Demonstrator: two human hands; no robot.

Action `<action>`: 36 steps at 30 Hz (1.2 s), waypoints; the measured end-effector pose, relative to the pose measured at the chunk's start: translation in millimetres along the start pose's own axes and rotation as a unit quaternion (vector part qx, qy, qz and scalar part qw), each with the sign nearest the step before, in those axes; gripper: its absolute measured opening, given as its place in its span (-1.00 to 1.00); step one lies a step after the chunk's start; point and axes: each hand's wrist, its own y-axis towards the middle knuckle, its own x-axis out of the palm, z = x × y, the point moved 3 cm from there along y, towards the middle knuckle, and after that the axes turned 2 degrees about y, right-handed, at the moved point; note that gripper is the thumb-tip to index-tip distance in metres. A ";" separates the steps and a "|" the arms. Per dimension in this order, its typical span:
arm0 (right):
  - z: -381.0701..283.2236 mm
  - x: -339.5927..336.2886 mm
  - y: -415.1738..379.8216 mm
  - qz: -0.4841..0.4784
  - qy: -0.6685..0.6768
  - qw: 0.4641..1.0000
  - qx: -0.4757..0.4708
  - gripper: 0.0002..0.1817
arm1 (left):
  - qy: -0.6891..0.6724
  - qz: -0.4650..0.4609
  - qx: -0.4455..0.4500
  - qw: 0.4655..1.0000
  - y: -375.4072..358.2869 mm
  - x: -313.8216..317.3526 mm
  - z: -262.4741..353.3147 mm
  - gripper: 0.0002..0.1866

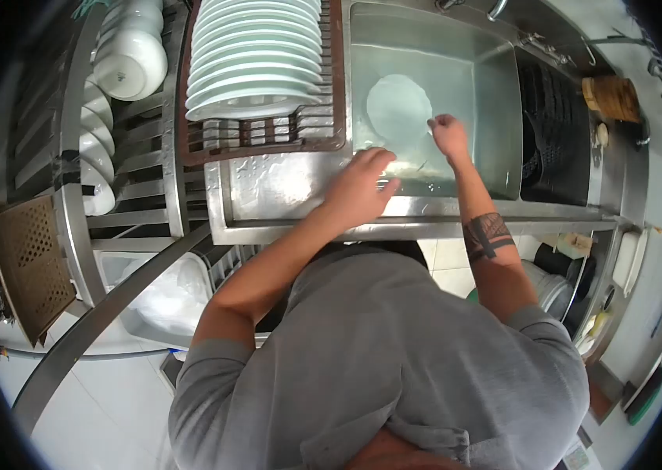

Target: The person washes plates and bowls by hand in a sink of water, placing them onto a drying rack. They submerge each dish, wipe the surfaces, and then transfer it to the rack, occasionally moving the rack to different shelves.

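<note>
A white plate [397, 108] lies in the cloudy water of the steel sink [495, 168], toward its left side. My right hand [450, 137] is over the water with thumb and fingers pinched together at the plate's right rim. My left hand [361, 189] hovers by the sink's front left corner, its fingers spread and curved, with nothing seen in it. Left of the sink, a brown dish rack [331, 142] holds a row of several upright white plates [256, 59].
Stacked white bowls [131, 66] occupy the slatted metal shelf on the left. Black crates [554, 133] stand right of the sink, below taps [542, 47]. A steel rim [425, 227] runs along the front. A grey tub [162, 294] sits lower left.
</note>
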 end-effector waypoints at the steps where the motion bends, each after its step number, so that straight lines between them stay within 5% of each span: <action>1: 27.8 16.2 16.2 -0.013 -0.005 1.000 0.007 -0.61 | 0.009 -0.064 -0.042 0.997 16.7 30.5 -9.1 -0.45; 5: 87.1 70.2 66.4 -0.129 -0.064 0.987 0.066 -0.56 | 0.034 -0.167 -0.266 0.949 81.2 133.8 -85.4 -0.27; 6: 126.9 95.9 88.9 -0.134 -0.094 0.986 -0.035 -0.59 | 0.007 -0.137 -0.285 0.949 92.1 167.9 -124.8 -0.26; 8: 211.0 158.6 142.0 -0.002 -0.178 0.871 -0.458 -0.62 | -0.082 -0.249 -0.393 0.881 115.8 201.9 -178.0 -0.14; 10: 199.1 164.7 153.9 -0.148 -0.047 0.968 -0.198 -0.63 | -0.048 -0.204 -0.425 0.881 123.3 270.3 -265.2 -0.16; 13: 197.8 168.4 165.0 -0.186 0.119 0.975 -0.021 -0.65 | 0.009 -0.036 -0.415 0.909 115.9 378.8 -442.5 -0.19; 15: 193.2 169.5 165.6 -0.158 0.232 0.960 0.014 -0.66 | -0.184 0.015 -0.476 0.860 128.3 353.4 -410.7 -0.25; 19: 162.8 157.1 163.5 -0.072 0.435 0.896 0.040 -0.68 | -0.526 0.149 -0.511 0.663 138.1 327.5 -382.6 -0.37; 22: 140.9 143.7 175.7 -0.056 0.521 0.844 0.116 -0.69 | -0.613 0.218 -0.486 0.584 147.4 316.4 -377.1 -0.45; 26: 151.4 142.8 186.6 -0.100 0.569 0.776 0.255 -0.55 | -0.640 0.294 -0.449 0.549 171.3 292.8 -356.2 -0.55; 29: 191.3 170.1 187.0 -0.163 0.640 0.709 0.247 -0.37 | -0.597 0.347 -0.424 0.586 181.4 267.0 -325.7 -0.61; 32: 218.5 195.0 195.9 -0.203 0.670 0.685 0.201 -0.17 | -0.431 0.411 -0.366 0.715 188.5 235.1 -267.5 -0.67; 33: 197.5 182.2 185.5 -0.197 0.538 0.818 0.044 -0.29 | -0.362 0.433 -0.342 0.751 190.9 224.1 -242.4 -0.69; 34: 174.9 167.4 172.9 -0.115 0.265 0.950 -0.118 -0.41 | -0.244 0.368 -0.341 0.830 192.5 209.4 -213.3 -0.67; 35: 151.4 151.9 158.0 0.014 0.066 0.976 -0.208 -0.52 | -0.119 0.296 -0.331 0.888 189.7 198.6 -191.4 -0.64; 36: 146.5 161.2 157.6 0.017 0.230 0.959 -0.165 -0.47 | -0.133 0.237 -0.282 0.920 184.2 192.4 -179.9 -0.59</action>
